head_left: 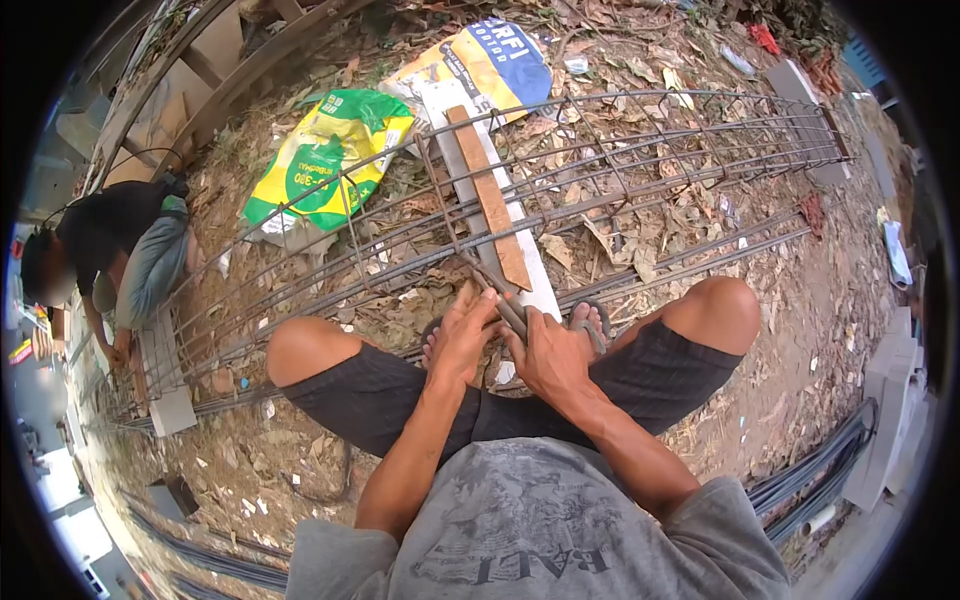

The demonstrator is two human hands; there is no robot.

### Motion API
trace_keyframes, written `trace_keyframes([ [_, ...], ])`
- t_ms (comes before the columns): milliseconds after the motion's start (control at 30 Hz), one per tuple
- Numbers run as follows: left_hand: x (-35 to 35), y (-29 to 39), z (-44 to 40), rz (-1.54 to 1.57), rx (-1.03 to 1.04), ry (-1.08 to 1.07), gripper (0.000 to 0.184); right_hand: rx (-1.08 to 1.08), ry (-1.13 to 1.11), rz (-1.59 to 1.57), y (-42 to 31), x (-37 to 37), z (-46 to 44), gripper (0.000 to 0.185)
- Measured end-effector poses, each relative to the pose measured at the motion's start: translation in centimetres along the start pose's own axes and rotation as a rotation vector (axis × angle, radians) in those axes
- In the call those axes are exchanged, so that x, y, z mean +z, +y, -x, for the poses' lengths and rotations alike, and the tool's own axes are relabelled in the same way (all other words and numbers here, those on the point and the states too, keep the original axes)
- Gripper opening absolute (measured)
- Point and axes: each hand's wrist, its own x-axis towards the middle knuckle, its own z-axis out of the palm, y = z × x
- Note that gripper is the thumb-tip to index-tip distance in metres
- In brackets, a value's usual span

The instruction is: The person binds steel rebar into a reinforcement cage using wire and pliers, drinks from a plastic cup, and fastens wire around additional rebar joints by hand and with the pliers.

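Note:
A long cage of steel rebar (600, 208) with square stirrups stretches across the ground in front of my knees. My right hand (552, 358) is wrapped round a dark metal tool (508, 308) that looks like pincers, its tip up at the nearest bars. My left hand (460, 332) is beside it, its fingers closed against the tool's side; whatever they pinch is hidden. Under the bars, just beyond my hands, lie a brown wood strip (490, 205) and a pale board (541, 290).
At the left, another person (130, 240) crouches by the cage's end, near a grey block (172, 412). Another block (800, 90) supports the far right end. Green-yellow (325, 165) and blue-yellow (500, 65) sacks lie behind. Bundled rods (815, 475) rest at lower right.

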Motion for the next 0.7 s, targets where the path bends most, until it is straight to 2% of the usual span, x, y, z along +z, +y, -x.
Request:
trace_keyframes([
  [33, 0.3, 0.5, 0.6, -0.08, 0.046, 0.07, 0.044, 0.071, -0.281, -0.197, 1.0, 0.4, -0.9, 0.042],
  [133, -1.7, 1.0, 1.4, -0.384, 0.249, 0.139, 0.052, 0.612, -0.91, -1.8, 2.2, 1.5, 0.4, 0.038],
  [167, -2.2, 1.5, 1.5, -0.424, 0.174, 0.073, 0.051, 0.569, -0.833, -1.645, 2.3, 1.4, 0.7, 0.036],
  [267, -1.8, 1.3, 2.4, -0.676, 0.379, 0.17, 0.047, 0.442, -0.658, -1.177, 1.1, 0.6, 2.1, 0.033],
  [300, -1.8, 0.4, 2.0, -0.727, 0.528, 0.258, 0.047, 0.444, -0.625, -1.128, 1.1, 0.0, 2.2, 0.033],
  [400, -2.8, 0.3, 1.3, -0.641, 0.191, -0.02, 0.047, 0.212, -0.442, -0.595, 1.9, -1.7, 2.7, 0.029],
  [433, -2.4, 0.2, 1.7, -0.722, 0.276, -0.027, 0.04, 0.123, -0.357, -0.509, 2.1, -2.0, 2.9, 0.028],
  [500, -2.1, 1.0, 2.3, -0.908, 0.288, -0.036, 0.035, -0.043, -0.188, -0.325, 2.7, -2.5, 3.1, 0.031],
  [600, -1.5, 3.1, 4.3, -1.047, 0.322, -0.085, 0.032, -0.044, -0.017, -0.067, 3.0, -2.8, 3.4, 0.044],
  [633, -1.7, 4.0, 4.6, -1.06, 0.336, -0.117, 0.031, -0.041, 0.042, 0.083, 3.8, -1.4, 3.3, 0.053],
  [700, -0.7, 8.2, 4.8, -1.143, 0.333, -0.176, 0.029, -0.19, 0.099, 0.258, 4.2, -1.9, 3.2, 0.059],
])
